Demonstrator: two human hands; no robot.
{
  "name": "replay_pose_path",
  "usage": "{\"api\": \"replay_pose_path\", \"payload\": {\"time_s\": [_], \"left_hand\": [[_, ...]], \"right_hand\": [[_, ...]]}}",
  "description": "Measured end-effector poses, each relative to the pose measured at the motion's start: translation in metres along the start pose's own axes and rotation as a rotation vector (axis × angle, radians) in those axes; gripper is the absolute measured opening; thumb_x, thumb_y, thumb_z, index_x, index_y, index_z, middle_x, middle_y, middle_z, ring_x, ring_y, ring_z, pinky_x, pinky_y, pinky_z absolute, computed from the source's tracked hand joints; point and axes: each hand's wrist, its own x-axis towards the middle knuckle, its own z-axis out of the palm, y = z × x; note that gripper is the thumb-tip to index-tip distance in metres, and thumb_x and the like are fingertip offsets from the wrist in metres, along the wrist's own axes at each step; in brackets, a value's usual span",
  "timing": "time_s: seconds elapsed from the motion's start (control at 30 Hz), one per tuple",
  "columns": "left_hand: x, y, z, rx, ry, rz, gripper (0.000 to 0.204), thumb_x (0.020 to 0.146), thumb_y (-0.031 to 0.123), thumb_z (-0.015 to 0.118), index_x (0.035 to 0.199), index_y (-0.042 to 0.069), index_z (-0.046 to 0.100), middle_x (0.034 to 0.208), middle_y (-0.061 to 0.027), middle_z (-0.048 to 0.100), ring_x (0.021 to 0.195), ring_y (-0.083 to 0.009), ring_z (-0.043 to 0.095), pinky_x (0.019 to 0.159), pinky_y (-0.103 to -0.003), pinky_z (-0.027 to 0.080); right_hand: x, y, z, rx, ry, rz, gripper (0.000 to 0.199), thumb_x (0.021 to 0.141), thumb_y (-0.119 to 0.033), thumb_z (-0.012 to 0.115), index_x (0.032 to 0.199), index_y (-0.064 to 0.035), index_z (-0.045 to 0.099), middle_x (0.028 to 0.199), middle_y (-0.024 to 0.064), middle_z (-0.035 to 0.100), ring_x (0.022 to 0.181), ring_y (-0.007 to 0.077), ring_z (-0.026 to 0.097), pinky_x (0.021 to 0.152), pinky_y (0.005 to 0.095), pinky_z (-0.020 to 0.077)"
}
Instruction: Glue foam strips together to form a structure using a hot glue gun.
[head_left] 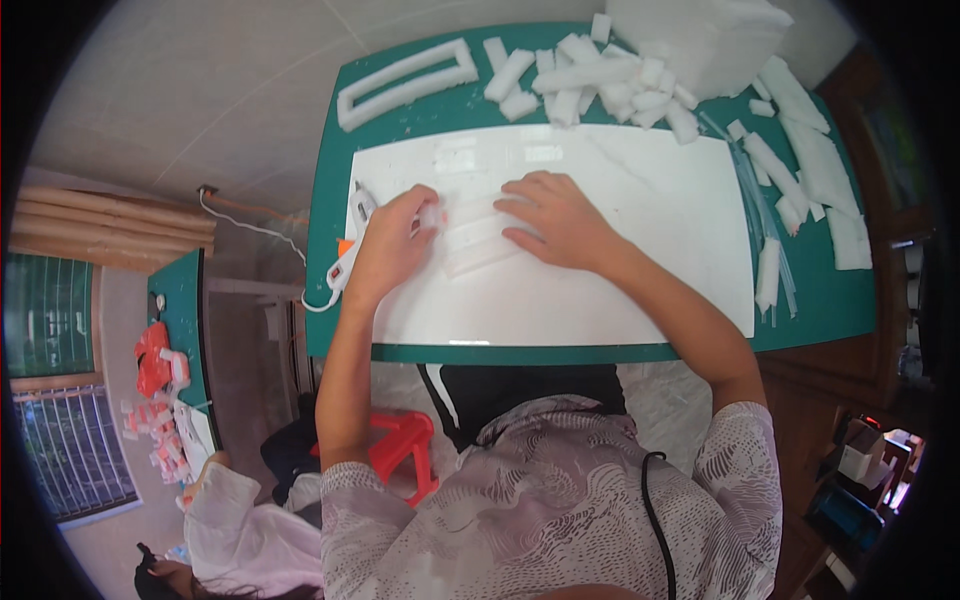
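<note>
A pale foam frame [475, 238] lies on the white board [600, 300] between my hands; its outline is faint against the board. My left hand [395, 240] is at its left end, with curled fingers closed around a small whitish foam piece [432, 213], partly hidden by them. On the right, my right hand [560, 222] lies palm down with its fingers stretched and apart, the fingertips touching the frame's right side. A white hot glue gun [345, 262] with an orange trigger rests at the board's left edge, beside my left wrist.
A green table [410, 120] carries the board. Along its far side are a long foam frame [405, 85], heaped foam strips [600, 80] and a large foam block [700, 40]. Clear sticks [750, 190] and foam slabs [815, 165] lie right. A red stool [400, 445] and another person [250, 540] are at left.
</note>
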Motion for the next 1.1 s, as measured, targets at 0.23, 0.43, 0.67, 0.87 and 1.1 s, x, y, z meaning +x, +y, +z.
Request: {"api": "replay_pose_path", "payload": {"time_s": [0.23,0.43,0.67,0.87,1.1], "left_hand": [[0.003,0.005,-0.004,0.046,-0.063,-0.031,0.034,0.08,-0.007,0.069,0.111,0.003,0.058,0.111,-0.0117,0.067,0.106,-0.0262,0.065,0.091,-0.035,0.056],[-0.001,0.001,-0.003,-0.017,-0.029,0.035,0.046,0.082,-0.004,0.068,0.125,0.006,0.055,0.126,-0.0113,0.06,0.116,-0.0253,0.06,0.096,-0.036,0.054],[-0.01,0.006,-0.003,-0.102,0.052,0.088,0.061,0.081,-0.008,0.068,0.137,0.01,0.05,0.142,-0.0084,0.047,0.126,-0.0244,0.053,0.103,-0.036,0.051],[-0.008,-0.004,0.004,-0.274,0.107,0.162,0.057,0.079,-0.012,0.062,0.131,0.007,0.051,0.138,-0.01,0.044,0.128,-0.0275,0.05,0.108,-0.036,0.047],[-0.004,-0.003,0.006,-0.212,0.057,0.092,0.056,0.08,-0.007,0.065,0.132,0.007,0.051,0.138,-0.0109,0.052,0.133,-0.0252,0.048,0.111,-0.038,0.044]], "right_hand": [[-0.001,-0.001,-0.001,0.008,-0.016,0.003,0.032,0.091,-0.029,0.064,0.116,-0.0098,0.067,0.123,0.0096,0.061,0.118,0.029,0.051,0.1,0.0412,0.0385],[0.005,-0.001,-0.008,0.181,0.096,0.118,0.032,0.089,-0.024,0.068,0.117,-0.0076,0.064,0.12,0.0122,0.062,0.117,0.0295,0.052,0.1,0.0408,0.0398],[0.0,0.017,-0.006,0.087,0.091,0.229,0.029,0.086,-0.018,0.07,0.112,-0.0071,0.065,0.116,0.0124,0.063,0.113,0.0305,0.054,0.098,0.0384,0.0411],[0.004,0.02,-0.012,0.105,0.021,0.238,0.021,0.089,-0.016,0.068,0.107,-0.0077,0.07,0.111,0.0094,0.065,0.105,0.0277,0.057,0.094,0.0387,0.0423],[0.005,0.023,-0.011,0.145,0.087,0.202,0.017,0.094,-0.017,0.062,0.101,-0.0043,0.071,0.1,0.011,0.069,0.095,0.0293,0.06,0.086,0.0377,0.0475]]}}
